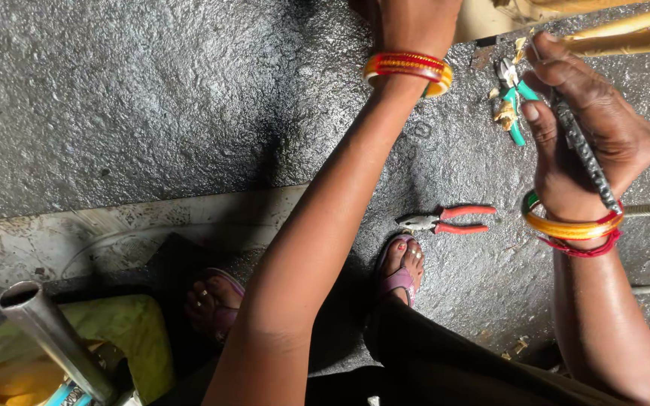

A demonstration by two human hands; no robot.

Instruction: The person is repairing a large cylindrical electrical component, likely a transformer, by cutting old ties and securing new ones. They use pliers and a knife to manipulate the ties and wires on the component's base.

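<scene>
Down nearest us, past a grey metal pipe (58, 342) and our two sandalled feet (400, 271), red-handled pliers (445, 221) lie untouched on the dark rough ground (152, 98) between our forearms. Further out, our right hand (588, 135) is closed around a dark ribbed rod (584, 146) that runs slantwise across the palm and down past the wrist bangles (572, 225), with green-handled pliers (515, 105) lying just beside the thumb. Farthest, our left hand (408, 22) reaches beyond the frame's top edge, so we cannot tell its grip.
</scene>
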